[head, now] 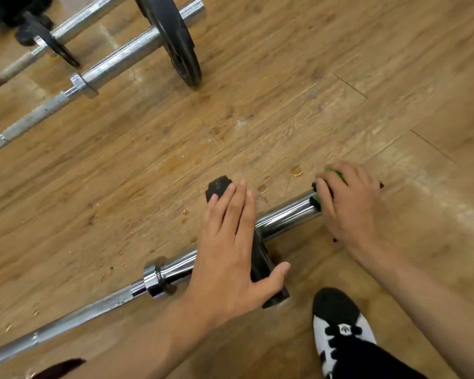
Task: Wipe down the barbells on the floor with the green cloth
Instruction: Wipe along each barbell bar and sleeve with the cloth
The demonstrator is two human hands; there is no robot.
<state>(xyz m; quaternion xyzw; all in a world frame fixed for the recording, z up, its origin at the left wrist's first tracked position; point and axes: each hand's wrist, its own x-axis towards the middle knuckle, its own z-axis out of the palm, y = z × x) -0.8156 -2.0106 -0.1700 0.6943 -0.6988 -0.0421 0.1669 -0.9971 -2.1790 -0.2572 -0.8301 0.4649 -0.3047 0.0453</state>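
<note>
A chrome barbell (285, 218) lies on the wooden floor, running from the lower left up to the right. A small black weight plate (219, 187) stands on its sleeve. My left hand (227, 250) rests flat on that plate with straight fingers, thumb spread on the plate's near side. My right hand (350, 203) grips the green cloth (316, 198) wrapped round the sleeve's outer end; only bits of green show between the fingers. The sleeve's tip is hidden under that hand.
Two more barbells lie at the upper left: one (115, 64) carries a large black plate (175, 39), the other (74, 26) a smaller black plate (49, 42). Small liquid drops (296, 170) dot the floor near the cloth. My black-and-white shoe (340, 326) stands at the lower right.
</note>
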